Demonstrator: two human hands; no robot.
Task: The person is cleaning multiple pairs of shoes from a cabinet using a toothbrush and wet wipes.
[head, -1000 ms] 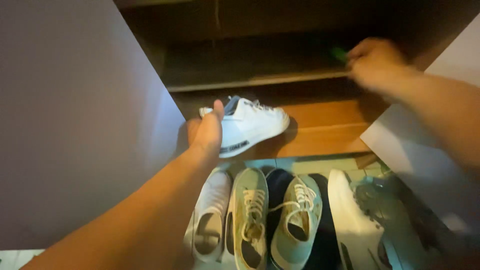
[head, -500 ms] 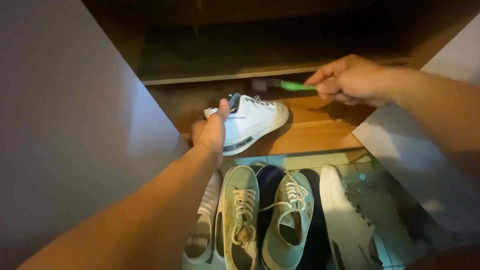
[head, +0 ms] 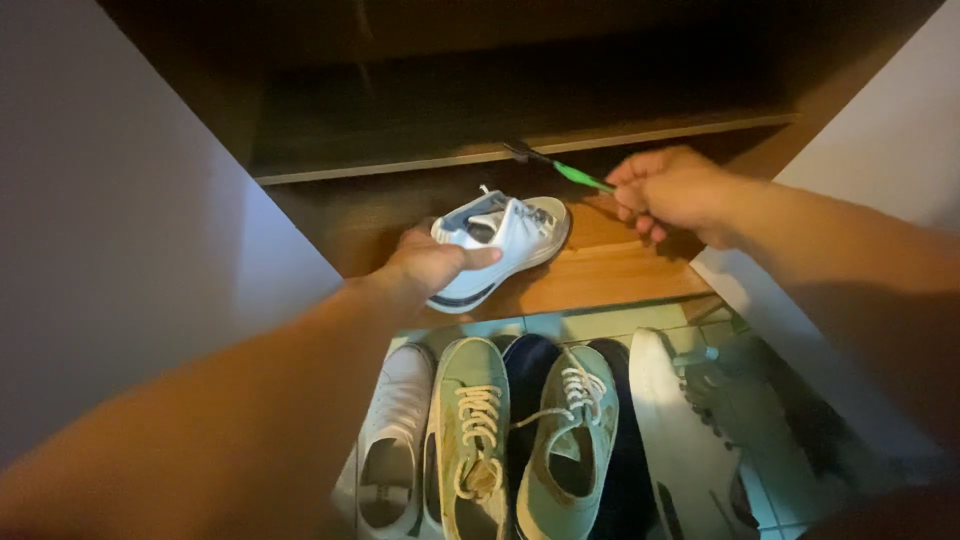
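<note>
My left hand (head: 432, 264) grips the heel of a white sneaker (head: 505, 240) with a dark sole stripe, which rests on the lower wooden shelf (head: 610, 270) of a dark cabinet. My right hand (head: 672, 192) holds the green handle of a small brush (head: 560, 168); its dark bristle end points left, just above the sneaker's toe and in front of the upper shelf's edge (head: 400, 165).
On the tiled floor below the shelf stand several shoes: a white one (head: 392, 440), a pair of pale green lace-up sneakers (head: 520, 430) and a white shoe (head: 680, 440) at the right. A pale cabinet door (head: 110, 230) is at my left, another panel (head: 880, 130) at my right.
My right hand pulled the green brush out from the upper shelf and down toward the sneaker. My left hand turned the sneaker so its toe points right and away.
</note>
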